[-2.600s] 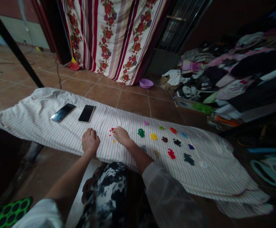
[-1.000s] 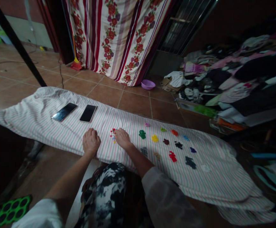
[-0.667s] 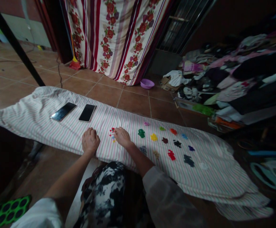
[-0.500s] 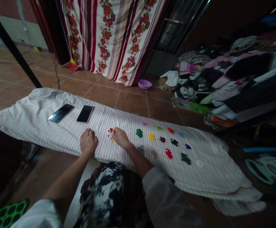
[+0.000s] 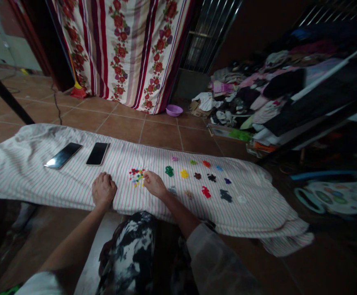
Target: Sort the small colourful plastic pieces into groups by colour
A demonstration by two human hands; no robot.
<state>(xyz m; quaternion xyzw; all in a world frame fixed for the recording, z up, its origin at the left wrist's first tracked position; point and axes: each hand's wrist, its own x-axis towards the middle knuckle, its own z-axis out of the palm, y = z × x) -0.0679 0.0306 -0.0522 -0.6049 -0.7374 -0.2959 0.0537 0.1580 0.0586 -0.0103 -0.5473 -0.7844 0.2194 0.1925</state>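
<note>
A striped cloth point(image 5: 74, 188) bears several small heaps of coloured pieces. My right hand point(image 5: 154, 184) is closed in a pinch at the right side of a loose mixed-colour cluster point(image 5: 136, 176); what its fingertips hold is too small to make out. Left of the cluster, my left hand point(image 5: 104, 189) rests on the cloth with its fingers curled together, and nothing shows in it. Just right of my right hand lie a green heap point(image 5: 169, 171) and a yellow heap point(image 5: 184, 173). Farther right are a black heap point(image 5: 211, 178), a red heap point(image 5: 206, 192) and a dark grey heap point(image 5: 226, 195).
Two phones, one dark and shiny point(image 5: 64, 155) and one with a pale edge point(image 5: 98, 154), lie at the left of the cloth. On the tiled floor beyond are a purple basin point(image 5: 174, 110) and a broom point(image 5: 78, 91). Clothes point(image 5: 246, 92) are piled at the right.
The view has swung right, so everything sits farther left. My right hand has shifted off the mixed-colour cluster to its right side, and more of the cluster shows. My left hand stays on the cloth.
</note>
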